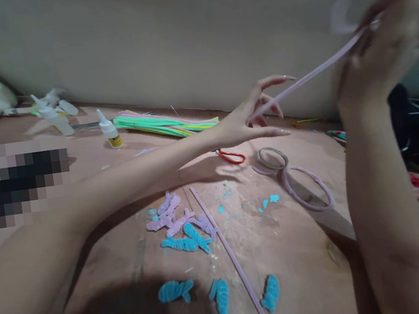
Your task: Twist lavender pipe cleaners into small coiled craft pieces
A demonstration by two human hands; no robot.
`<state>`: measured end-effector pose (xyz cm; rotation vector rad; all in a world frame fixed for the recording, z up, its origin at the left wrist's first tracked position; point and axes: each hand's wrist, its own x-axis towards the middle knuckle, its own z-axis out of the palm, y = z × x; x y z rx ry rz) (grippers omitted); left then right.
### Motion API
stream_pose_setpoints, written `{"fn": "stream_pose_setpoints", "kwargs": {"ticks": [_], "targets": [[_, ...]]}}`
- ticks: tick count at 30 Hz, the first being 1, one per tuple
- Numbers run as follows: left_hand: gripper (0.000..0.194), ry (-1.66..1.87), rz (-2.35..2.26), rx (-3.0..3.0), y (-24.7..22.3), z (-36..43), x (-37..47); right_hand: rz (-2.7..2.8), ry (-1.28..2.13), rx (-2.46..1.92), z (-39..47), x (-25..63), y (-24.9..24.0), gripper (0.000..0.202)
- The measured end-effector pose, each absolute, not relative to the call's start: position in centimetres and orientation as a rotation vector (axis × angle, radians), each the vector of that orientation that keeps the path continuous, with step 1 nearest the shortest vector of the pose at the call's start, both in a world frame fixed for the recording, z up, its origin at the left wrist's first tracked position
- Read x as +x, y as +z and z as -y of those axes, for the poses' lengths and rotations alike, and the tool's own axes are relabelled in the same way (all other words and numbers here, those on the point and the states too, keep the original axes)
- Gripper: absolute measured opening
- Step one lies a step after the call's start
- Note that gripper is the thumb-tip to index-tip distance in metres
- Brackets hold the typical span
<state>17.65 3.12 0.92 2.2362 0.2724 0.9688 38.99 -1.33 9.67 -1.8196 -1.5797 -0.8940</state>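
Observation:
My right hand [383,41] is raised at the upper right, smeared by motion, its fingers closed on a pale lilac pipe cleaner [310,75]. The strip slants down from there to my left hand [257,112], where its lower end lies across the palm. That hand's fingers are spread apart, not wrapped round the strip. Another lilac pipe cleaner [232,257] lies lengthwise on the table. Around it are small fish shapes of wound pipe cleaner, some lilac [163,218], some blue [222,304].
Beneath my left hand lie red-handled scissors [232,157], partly hidden. Right of them are a grey ring [273,158] and a lilac loop [308,187]. A glue bottle [109,131] stands beside a green pipe-cleaner bundle [158,122]. Blue scraps [274,198] dot the table; a wall rises behind.

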Motion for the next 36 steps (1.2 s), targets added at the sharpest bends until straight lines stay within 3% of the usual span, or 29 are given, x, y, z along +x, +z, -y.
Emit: {"fn": "stream_pose_setpoints", "kwargs": {"ticks": [3, 5, 8, 13, 16, 19, 21, 25, 30, 36], "targets": [[0.036, 0.989, -0.265, 2.010, 1.1, -1.8, 14.6, 1.569, -0.791, -1.736, 0.8, 34.3, 7.9, 0.033], [0.026, 0.996, -0.276, 1.919, 0.9, -1.5, 11.8, 1.661, -0.745, -1.667, 0.5, 32.7, 7.0, 0.029], [0.024, 0.973, -0.334, 1.914, 0.2, -1.8, 7.3, 1.723, -0.599, -1.558, 0.2, 32.5, 6.3, 0.034], [0.025, 1.412, -0.479, 1.744, -2.8, -3.0, 2.2, 2.008, -0.203, -1.602, 0.2, 32.8, 5.5, 0.087], [0.030, 1.652, -0.458, 1.537, -5.3, -3.7, 1.2, 2.214, 0.236, -1.672, 0.3, 31.0, 3.8, 0.096], [0.037, 1.554, -0.500, 1.508, -6.9, -3.8, 1.0, 2.373, 0.563, -1.631, 0.4, 28.7, 1.4, 0.091], [0.034, 1.471, -0.516, 1.532, -7.2, -3.5, 1.0, 2.474, 0.560, -1.679, 0.4, 27.8, 0.2, 0.080], [0.028, 1.385, -0.468, 1.606, -6.9, -2.6, 1.2, 2.450, 0.421, -1.783, 0.0, 28.1, -0.1, 0.036], [0.030, 1.311, -0.496, 1.594, -6.9, -2.5, 1.2, 2.296, 0.296, -1.757, -1.0, 30.3, 2.0, 0.042], [0.027, 1.338, -0.526, 1.617, -7.4, -3.2, 1.0, 1.963, -0.169, -1.792, -1.4, 36.7, 5.5, 0.026]]}}
